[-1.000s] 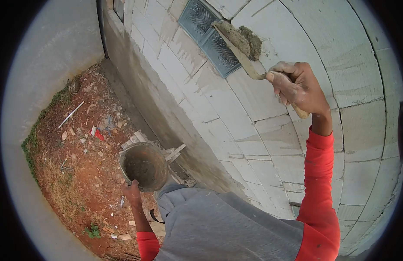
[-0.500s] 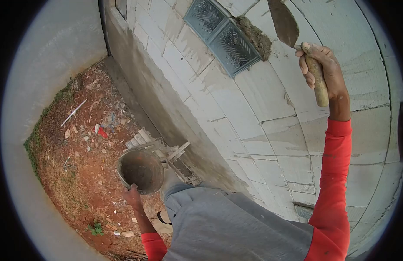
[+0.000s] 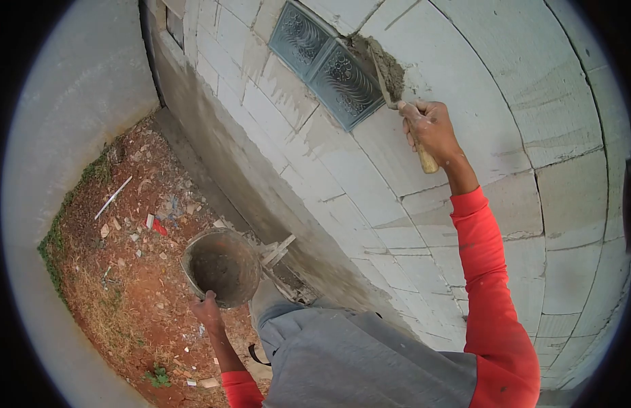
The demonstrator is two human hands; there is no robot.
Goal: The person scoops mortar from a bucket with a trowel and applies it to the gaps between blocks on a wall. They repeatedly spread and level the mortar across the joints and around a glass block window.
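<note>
My right hand is closed round the wooden handle of a trowel. The trowel's blade lies edge-on against the wet mortar beside two patterned glass blocks set in the wall. Low on the left, my left hand grips the rim of a round bucket. Grey mortar shows inside the bucket. The fingers of that hand are partly hidden by the rim.
A wall of pale blocks with dark joints fills the right side. Below lies reddish ground strewn with rubble, a white stick and a red scrap. Pieces of wood stand by the bucket. A grey wall rises at left.
My right hand has moved left and down with the trowel, bringing its blade from clear of the mortar onto the strip beside the glass blocks. My left hand still holds the bucket.
</note>
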